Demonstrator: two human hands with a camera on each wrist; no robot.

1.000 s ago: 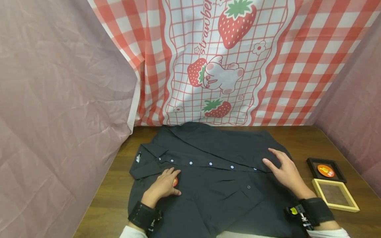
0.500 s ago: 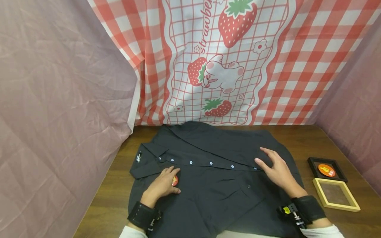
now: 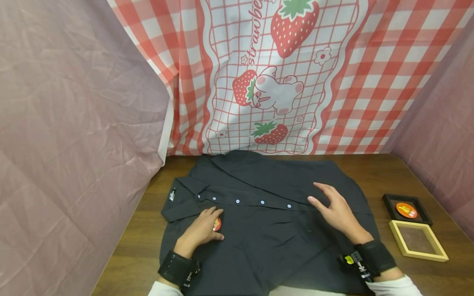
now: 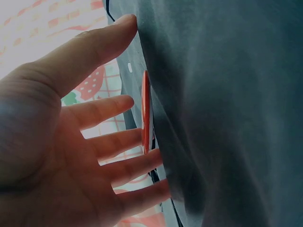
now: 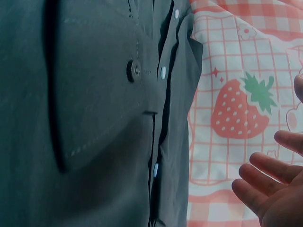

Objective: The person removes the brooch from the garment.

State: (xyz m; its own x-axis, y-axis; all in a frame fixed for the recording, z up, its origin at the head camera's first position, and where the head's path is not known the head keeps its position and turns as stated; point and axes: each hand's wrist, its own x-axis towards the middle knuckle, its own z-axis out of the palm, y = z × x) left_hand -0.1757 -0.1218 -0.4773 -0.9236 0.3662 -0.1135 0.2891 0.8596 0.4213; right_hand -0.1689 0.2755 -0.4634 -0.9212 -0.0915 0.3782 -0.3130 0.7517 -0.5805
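Observation:
A dark button-up shirt lies spread on the table, its collar to the left and a row of pale buttons across it. On its chest sits a round red-orange pin badge, partly behind my left hand. The left wrist view shows the badge edge-on against the cloth. Fingers of that hand lie spread and fairly straight beside it, with the thumb apart from the badge. My right hand hovers above the shirt's right part, fingers apart and holding nothing. A buttoned pocket shows in the right wrist view.
On the table's right side lie a black frame with a similar orange badge in it and a light wooden frame. A strawberry-print checked cloth hangs behind the table. Pinkish curtains stand at both sides.
My right hand has drifted left over the shirt, now covering the rightmost button. My left hand has stayed beside the badge, almost still.

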